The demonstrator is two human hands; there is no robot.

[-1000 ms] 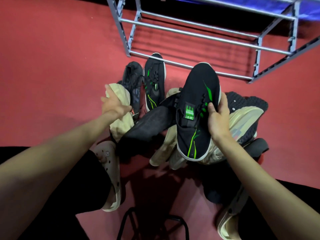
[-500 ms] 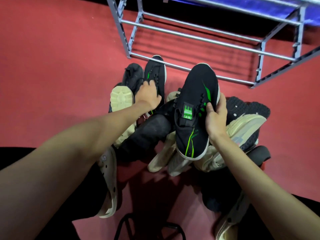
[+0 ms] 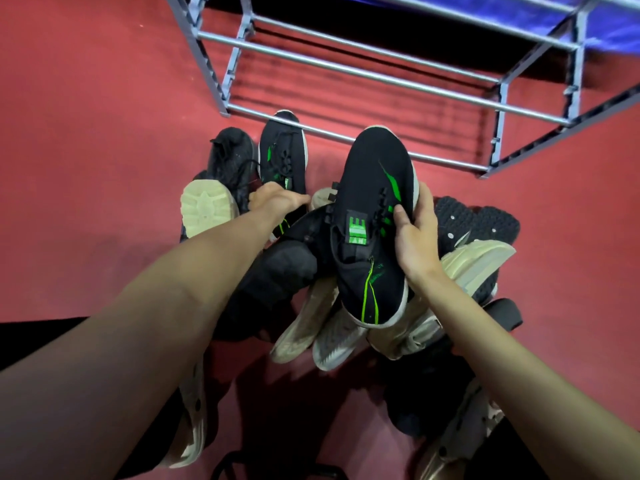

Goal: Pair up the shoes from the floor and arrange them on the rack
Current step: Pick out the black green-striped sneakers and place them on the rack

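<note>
While the right hand (image 3: pixel 417 240) grips a black shoe with green stripes (image 3: pixel 374 223) at frame centre, thumb across the laces and fingers curled round its right edge, the shoe sits raised over the pile, toe toward the rack (image 3: pixel 363 69). Left hand (image 3: pixel 277 200) lies on the matching black-and-green shoe (image 3: pixel 282 152), centre-left, at its tongue; fingers bent over the opening, but whether they actually pinch it cannot be told. That shoe lies on the red floor (image 3: pixel 86 150), toe touching or just under the rack's lowest front bar. Just left of it: an all-black shoe (image 3: pixel 232 157), then a beige sole (image 3: pixel 206 206) turned up. Below the held shoe, beige shoes (image 3: pixel 322 327) heaped together. Right of centre, a black studded sole (image 3: pixel 478 220) over a cream shoe (image 3: pixel 474 261). Rack occupies upper right, grey metal bars.
</note>
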